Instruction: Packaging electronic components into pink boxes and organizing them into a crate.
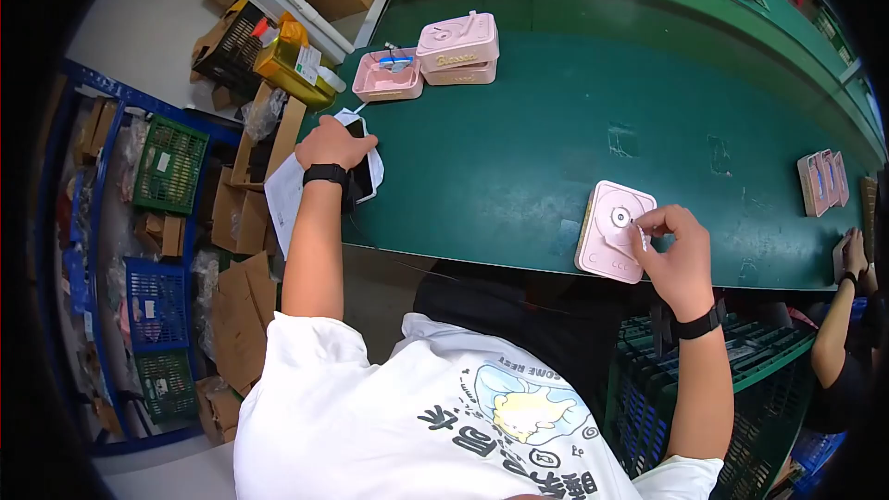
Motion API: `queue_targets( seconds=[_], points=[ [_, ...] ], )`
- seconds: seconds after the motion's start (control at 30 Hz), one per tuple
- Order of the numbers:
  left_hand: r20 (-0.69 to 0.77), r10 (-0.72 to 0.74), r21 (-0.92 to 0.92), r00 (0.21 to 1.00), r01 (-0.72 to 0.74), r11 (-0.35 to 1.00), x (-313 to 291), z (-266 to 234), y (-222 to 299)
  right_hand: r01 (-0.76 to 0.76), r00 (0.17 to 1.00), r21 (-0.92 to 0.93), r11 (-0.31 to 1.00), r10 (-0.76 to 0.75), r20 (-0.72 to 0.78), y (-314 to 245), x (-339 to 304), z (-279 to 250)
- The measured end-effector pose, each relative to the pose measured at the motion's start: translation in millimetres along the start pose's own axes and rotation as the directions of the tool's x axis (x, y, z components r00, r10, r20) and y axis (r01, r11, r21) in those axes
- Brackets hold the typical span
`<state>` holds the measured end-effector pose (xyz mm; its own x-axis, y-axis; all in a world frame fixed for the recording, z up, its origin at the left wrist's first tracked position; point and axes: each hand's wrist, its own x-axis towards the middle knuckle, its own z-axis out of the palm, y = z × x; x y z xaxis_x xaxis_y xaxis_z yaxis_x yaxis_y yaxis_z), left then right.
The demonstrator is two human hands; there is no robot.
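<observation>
1. At the far left of the frame: blue shelf (pixel 120 94), loaded with a green basket (pixel 185 176) and, below, a blue basket (pixel 176 287).
2. Toward the upper left: yellow tin (pixel 282 69), just beside the corner of the green table (pixel 500 139).
3. At centre left: left hand (pixel 335 143), laid over a black flat device (pixel 363 183) in a white surround, beside white paper (pixel 287 199); fingers partly hidden, so cannot tell whether gripping or merely touching.
4. Upper left of centre: open pink box (pixel 389 93) with a small blue cylinder (pixel 398 61) inside, right beside two stacked pink cases (pixel 458 76).
5. Right of centre, near the table's front edge: pink player (pixel 602 257), lying flat, round hub (pixel 620 217) facing up.
6. Over its right side: right hand (pixel 681 245), thumb and fingertips pinched together on a pale strip (pixel 643 241).
7. Lower right: green crate (pixel 769 349), below table level.
8. Far right: pink parts (pixel 820 183) in a row on the table, near a co-worker's hand (pixel 855 255).
</observation>
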<state>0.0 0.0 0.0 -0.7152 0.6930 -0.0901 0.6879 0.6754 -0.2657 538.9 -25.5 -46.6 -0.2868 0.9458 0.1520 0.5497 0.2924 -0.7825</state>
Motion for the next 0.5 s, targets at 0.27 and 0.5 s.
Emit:
queue_targets(
  seconds=[0.27, 0.5],
  points=[
    [-0.104, 0.066, 0.002, 0.992, -0.066, 0.998, -35, -24, 41, -0.039, 0.999, 0.038, 0.998, 0.040, -0.034, 4, 4, -17],
    [-0.337, 0.872, -0.682, 0.355, -0.731, 0.034, -137, -27, 209, 0.040, 0.997, 0.085, 0.996, -0.034, -0.062, 41, 27, -17]
  ],
)
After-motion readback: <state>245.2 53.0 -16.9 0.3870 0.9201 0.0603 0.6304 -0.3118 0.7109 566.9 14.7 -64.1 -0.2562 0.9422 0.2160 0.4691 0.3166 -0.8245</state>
